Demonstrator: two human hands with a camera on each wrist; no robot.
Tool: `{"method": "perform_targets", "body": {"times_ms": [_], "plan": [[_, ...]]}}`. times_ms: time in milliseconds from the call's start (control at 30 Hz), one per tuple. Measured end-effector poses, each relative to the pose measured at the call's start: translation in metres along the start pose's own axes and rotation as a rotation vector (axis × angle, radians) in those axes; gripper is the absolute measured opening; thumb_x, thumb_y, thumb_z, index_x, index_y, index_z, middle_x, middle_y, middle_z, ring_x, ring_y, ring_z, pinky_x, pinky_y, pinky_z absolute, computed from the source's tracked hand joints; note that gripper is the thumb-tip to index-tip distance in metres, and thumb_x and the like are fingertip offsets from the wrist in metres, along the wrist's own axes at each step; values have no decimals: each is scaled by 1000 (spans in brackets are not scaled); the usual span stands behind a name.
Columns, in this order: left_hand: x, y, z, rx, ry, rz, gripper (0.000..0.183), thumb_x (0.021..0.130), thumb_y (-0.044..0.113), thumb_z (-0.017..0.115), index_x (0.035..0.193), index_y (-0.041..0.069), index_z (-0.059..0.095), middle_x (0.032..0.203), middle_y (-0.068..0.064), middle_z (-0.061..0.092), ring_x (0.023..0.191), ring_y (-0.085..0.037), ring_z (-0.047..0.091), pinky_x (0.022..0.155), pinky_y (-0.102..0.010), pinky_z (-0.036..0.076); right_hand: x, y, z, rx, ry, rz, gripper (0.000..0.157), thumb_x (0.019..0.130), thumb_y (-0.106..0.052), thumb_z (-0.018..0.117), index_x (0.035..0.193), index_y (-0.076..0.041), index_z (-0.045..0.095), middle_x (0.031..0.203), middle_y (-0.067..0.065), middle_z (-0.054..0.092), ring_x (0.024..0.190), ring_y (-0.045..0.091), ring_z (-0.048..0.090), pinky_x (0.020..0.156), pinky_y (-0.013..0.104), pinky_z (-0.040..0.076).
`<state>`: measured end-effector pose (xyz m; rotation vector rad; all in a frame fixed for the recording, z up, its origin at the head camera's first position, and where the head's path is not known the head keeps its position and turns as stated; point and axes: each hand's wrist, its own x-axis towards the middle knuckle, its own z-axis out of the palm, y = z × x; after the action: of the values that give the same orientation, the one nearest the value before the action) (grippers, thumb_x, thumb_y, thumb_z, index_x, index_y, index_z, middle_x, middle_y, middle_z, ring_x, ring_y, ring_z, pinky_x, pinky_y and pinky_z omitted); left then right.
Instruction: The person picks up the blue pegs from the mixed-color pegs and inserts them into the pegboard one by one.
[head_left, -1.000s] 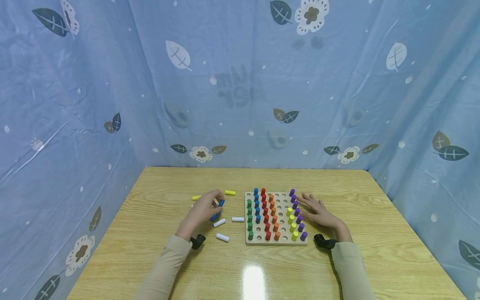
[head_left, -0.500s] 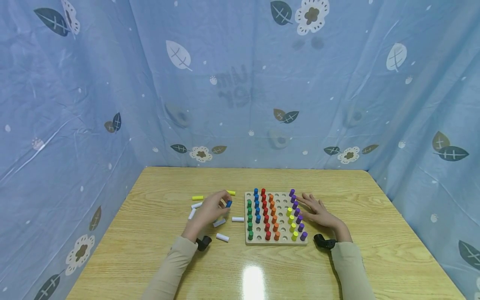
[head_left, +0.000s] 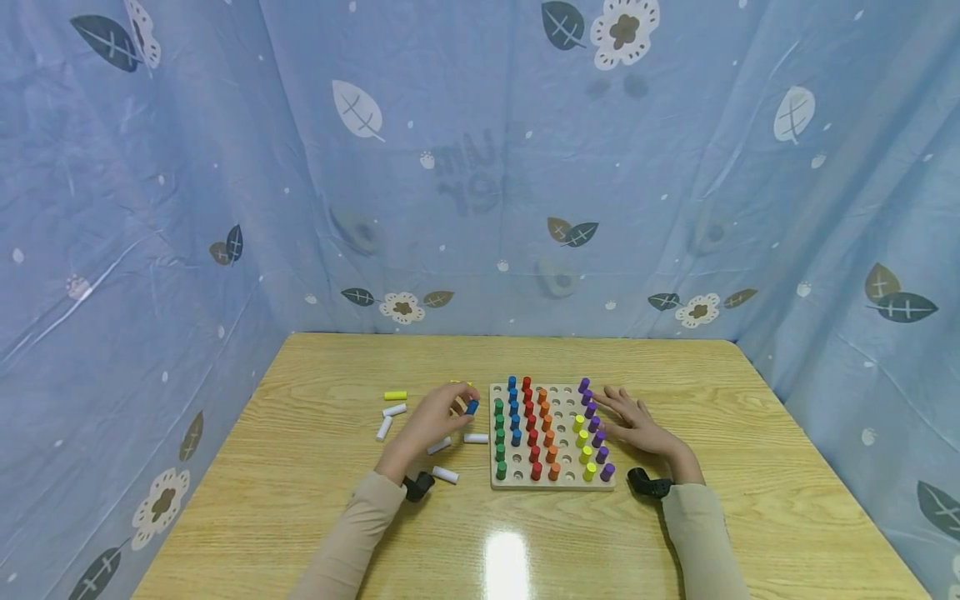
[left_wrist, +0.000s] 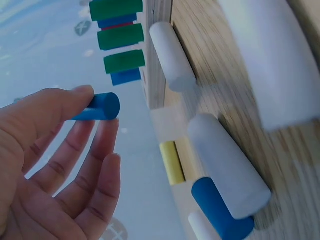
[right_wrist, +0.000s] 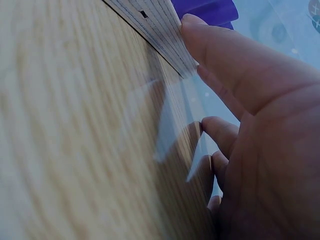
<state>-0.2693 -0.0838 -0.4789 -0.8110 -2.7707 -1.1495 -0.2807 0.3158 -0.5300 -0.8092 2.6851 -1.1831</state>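
Between thumb and fingertips my left hand [head_left: 435, 418] pinches a blue peg [left_wrist: 106, 106], raised off the table just left of the pegboard [head_left: 552, 487]. The wooden board carries upright columns of green pegs [head_left: 500, 438], blue, red [head_left: 532, 423], orange, yellow [head_left: 582, 438] and purple pegs [head_left: 598, 439], with open holes among them. Along the board's right side lies my right hand [head_left: 637, 429], fingers spread and holding nothing. Its thumb is at the board's edge near a purple peg [right_wrist: 207, 11] in the right wrist view.
Several loose white pegs [head_left: 446, 475] lie left of the board, one right beside it. In the left wrist view another blue peg [left_wrist: 220, 210] lies behind a white one. A yellow peg [head_left: 395, 396] lies farther back on the wooden table [head_left: 300, 500]. A patterned curtain hangs behind.
My left hand has lifted the blue peg from among the loose pegs and moved right with it, toward the board's left edge. My right hand stays where it was.
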Motion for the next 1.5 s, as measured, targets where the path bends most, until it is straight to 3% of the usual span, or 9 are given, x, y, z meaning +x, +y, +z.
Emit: {"method": "perform_targets", "body": {"times_ms": [333,667,1067,1500], "plan": [[3,10,5,-28,-18,11,27,87,8,65,113,11,60,107,0,61,87,-14,59,75,-28,50,-1,-9,5,2,23,4,51,94,-5,49,141,3,32,148,35,6,134,53,-10,98,67,-15],[4,19,8,-40,-49,17,28,87,13,65,115,13,59,111,-4,61,90,-15,61,77,-27,50,0,1,1,19,-1,18,53,94,-17,53,143,-9,35,151,27,7,136,49,-10,100,66,-15],[7,32,15,-73,-73,49,27,86,13,66,113,10,60,108,-1,58,91,-15,59,77,-24,49,0,5,1,13,-18,2,55,95,-19,52,144,-5,31,151,28,5,135,49,-12,99,67,-15],[6,43,21,-81,-139,74,22,86,16,68,106,18,60,101,3,61,87,-11,59,72,-21,48,0,3,1,-1,-1,8,53,94,-12,52,143,-4,33,150,29,7,136,50,-9,100,66,-14]]}}
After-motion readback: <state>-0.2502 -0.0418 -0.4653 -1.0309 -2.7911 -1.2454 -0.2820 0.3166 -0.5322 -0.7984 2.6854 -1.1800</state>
